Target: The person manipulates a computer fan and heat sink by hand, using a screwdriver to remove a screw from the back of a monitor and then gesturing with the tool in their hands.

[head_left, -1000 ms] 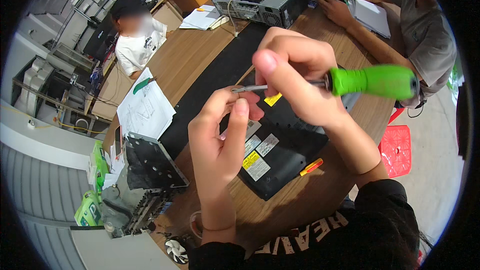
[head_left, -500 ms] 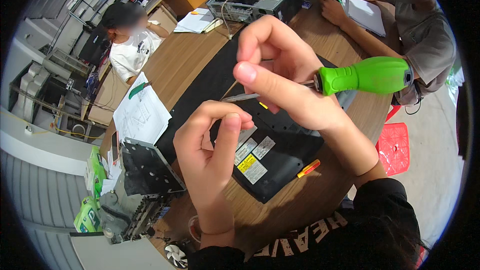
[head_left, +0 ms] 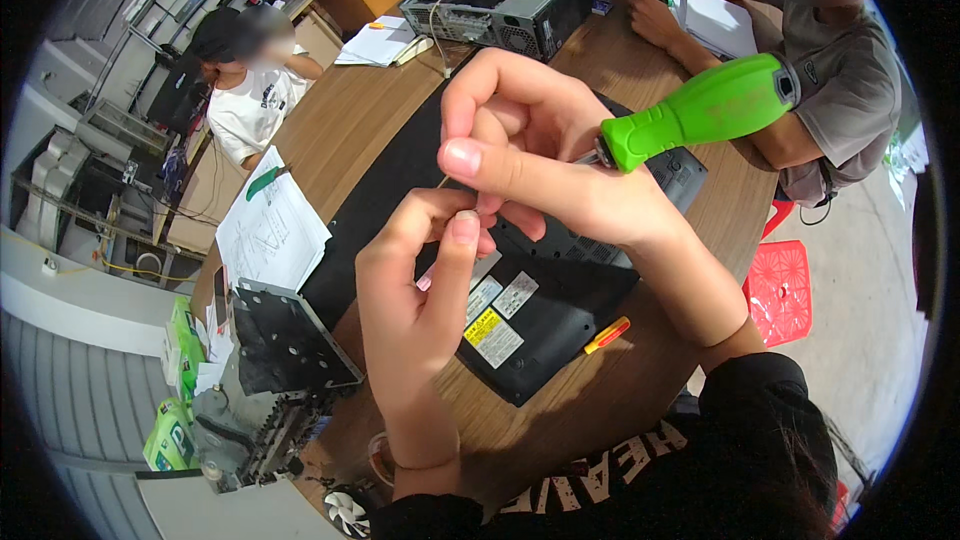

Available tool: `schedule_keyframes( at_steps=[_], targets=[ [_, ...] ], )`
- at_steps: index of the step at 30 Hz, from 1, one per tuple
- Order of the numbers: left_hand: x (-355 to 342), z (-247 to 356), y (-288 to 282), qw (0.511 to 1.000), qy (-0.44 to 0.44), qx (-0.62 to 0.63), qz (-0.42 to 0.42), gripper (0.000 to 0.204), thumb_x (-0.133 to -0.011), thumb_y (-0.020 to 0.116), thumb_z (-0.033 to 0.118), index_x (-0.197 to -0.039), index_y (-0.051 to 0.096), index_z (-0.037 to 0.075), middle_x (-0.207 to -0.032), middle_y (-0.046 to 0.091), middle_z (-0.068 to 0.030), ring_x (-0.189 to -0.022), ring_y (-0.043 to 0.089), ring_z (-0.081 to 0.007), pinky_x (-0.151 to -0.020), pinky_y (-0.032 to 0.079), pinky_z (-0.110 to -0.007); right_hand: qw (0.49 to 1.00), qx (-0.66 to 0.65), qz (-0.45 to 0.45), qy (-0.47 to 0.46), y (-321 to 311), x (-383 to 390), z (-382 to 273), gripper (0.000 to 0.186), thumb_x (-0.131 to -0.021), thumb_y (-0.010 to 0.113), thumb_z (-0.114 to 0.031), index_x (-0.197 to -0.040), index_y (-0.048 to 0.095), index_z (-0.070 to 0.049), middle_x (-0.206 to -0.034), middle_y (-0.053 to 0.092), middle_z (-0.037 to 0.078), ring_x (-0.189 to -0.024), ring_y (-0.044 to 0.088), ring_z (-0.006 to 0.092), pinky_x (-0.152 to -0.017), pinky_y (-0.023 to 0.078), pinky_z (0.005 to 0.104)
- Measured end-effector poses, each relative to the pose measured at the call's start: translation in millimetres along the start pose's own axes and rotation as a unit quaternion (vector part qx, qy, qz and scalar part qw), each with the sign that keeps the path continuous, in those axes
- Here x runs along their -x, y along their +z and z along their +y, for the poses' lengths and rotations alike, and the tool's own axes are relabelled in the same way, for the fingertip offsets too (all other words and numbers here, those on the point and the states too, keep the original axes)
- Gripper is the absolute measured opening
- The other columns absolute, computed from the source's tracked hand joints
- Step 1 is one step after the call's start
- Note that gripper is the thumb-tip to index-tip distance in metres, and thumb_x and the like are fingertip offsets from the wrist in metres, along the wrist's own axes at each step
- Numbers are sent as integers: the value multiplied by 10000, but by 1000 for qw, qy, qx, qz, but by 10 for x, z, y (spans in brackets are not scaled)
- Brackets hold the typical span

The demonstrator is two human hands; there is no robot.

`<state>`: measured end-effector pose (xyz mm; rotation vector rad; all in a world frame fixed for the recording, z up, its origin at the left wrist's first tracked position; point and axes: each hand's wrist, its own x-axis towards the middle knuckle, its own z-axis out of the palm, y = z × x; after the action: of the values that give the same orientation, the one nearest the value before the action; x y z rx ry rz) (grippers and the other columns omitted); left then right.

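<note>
My right hand [head_left: 560,165] is closed loosely around a screwdriver with a thick green handle [head_left: 705,112]. The handle sticks out past the thumb side, up and to the right. Only a short stretch of metal shaft shows beside it; the rest and the tip are hidden by my fingers. Close by on the left, my left hand [head_left: 415,285] has its thumb pressed to its forefinger, right beside the right fingers. Anything in that pinch is too small or hidden. Beneath both hands a black laptop [head_left: 575,300] lies with its labelled underside up.
A red-and-yellow stick-like tool [head_left: 607,335] lies by the laptop's near edge. Papers [head_left: 270,230], a black metal panel [head_left: 295,340] and a small fan [head_left: 348,512] are at left. An opened computer case [head_left: 510,0] stands at the back. Two people sit around the table; a red stool [head_left: 780,290] is at right.
The screwdriver's handle has tilted upward and moved left with my right hand. Its shaft, visible pointing at my left fingers before, is now mostly hidden. My two hands' fingertips are closer together.
</note>
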<state>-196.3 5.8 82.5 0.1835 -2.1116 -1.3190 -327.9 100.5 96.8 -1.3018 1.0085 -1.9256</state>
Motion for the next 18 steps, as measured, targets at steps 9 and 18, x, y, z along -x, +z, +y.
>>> schedule_keyframes(
  at_steps=[9, 18],
  targets=[
    [-19, -70, -41, 1000, 15, -17, 2, 183, -952, 463, 108, -918, 566, -40, -721, 608, -76, -660, 557, -107, -627, 454, -253, 999, -18, -44, 14, -9, -51, 135, 150, -890, 631, -147, -906, 524, -42, -688, 604, 19, -572, 571, 63, -460, 390, 171],
    [-8, 6, 164, 998, 41, 9, 44, 256, -954, 453, 150, -778, 544, -10, -658, 534, -41, -598, 466, -97, -565, 381, -243, 997, -60, -21, -49, -132, 104, -39, 429, -816, 720, -209, -1133, 465, -72, -900, 590, 67, -847, 570, 109, -704, 463, 253]
  ],
)
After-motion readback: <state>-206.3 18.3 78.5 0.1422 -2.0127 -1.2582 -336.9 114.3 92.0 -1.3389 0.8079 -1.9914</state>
